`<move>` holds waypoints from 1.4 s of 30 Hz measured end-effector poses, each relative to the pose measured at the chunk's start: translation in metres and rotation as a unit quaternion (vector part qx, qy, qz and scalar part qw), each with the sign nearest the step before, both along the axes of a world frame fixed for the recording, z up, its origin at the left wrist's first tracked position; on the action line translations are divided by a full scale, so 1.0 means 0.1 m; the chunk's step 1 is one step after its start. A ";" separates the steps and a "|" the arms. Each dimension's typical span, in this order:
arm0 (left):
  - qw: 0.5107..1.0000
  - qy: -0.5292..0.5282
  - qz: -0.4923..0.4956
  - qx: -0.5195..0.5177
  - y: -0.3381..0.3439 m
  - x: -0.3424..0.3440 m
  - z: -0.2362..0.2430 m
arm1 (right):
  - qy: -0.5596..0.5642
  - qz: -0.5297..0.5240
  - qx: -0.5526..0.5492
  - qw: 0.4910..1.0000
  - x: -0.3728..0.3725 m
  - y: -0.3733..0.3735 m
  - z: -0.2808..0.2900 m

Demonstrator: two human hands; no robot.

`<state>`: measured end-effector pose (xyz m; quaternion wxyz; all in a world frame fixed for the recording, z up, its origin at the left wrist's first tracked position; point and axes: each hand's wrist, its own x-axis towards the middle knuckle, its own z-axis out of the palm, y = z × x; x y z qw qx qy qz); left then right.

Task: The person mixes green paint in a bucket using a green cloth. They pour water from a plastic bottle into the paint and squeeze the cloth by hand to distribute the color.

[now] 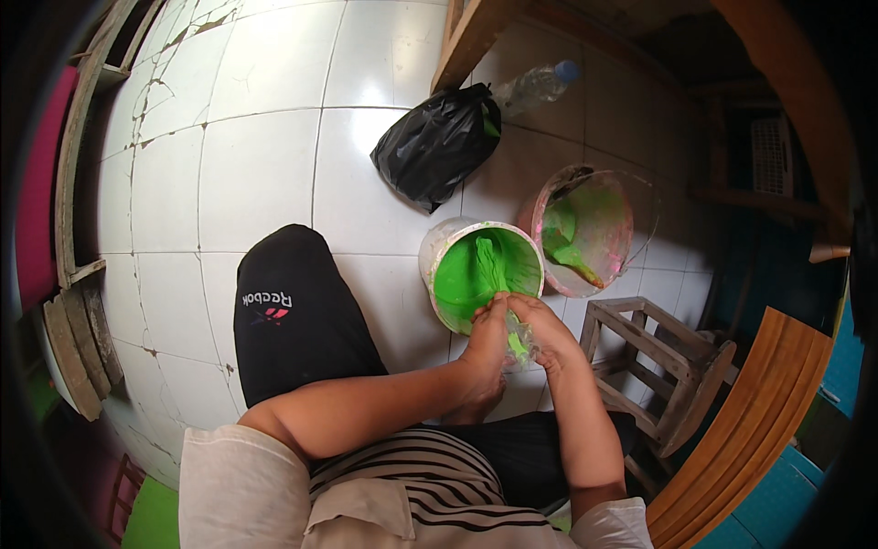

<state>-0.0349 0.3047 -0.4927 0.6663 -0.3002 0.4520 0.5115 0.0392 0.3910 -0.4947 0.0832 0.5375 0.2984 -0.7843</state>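
Observation:
My left hand (489, 340) and my right hand (540, 328) meet at the near rim of a white bucket (427, 256). Both are closed around a clear plastic bag (518, 340) smeared with bright green. One end of the bag sticks out below my fingers. Beyond them, a green-coated, crumpled length (491, 261) hangs into the bucket; I cannot tell whether it is bag or thick paint. Smooth green paint (455, 279) lies inside the bucket. My fingertips are partly hidden behind each other.
Right of the bucket stands a paint-stained pail (619, 224) with a wire handle and a green-smeared tool (569, 252) inside. A black plastic bag (430, 151) and a clear bottle (538, 89) lie beyond. A wooden stool (654, 366) is at the right, on the tiled floor (261, 169).

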 end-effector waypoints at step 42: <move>0.894 0.348 -0.277 0.051 -0.19 0.27 -0.11 | -0.141 0.189 0.245 0.940 -0.46 0.01 -0.03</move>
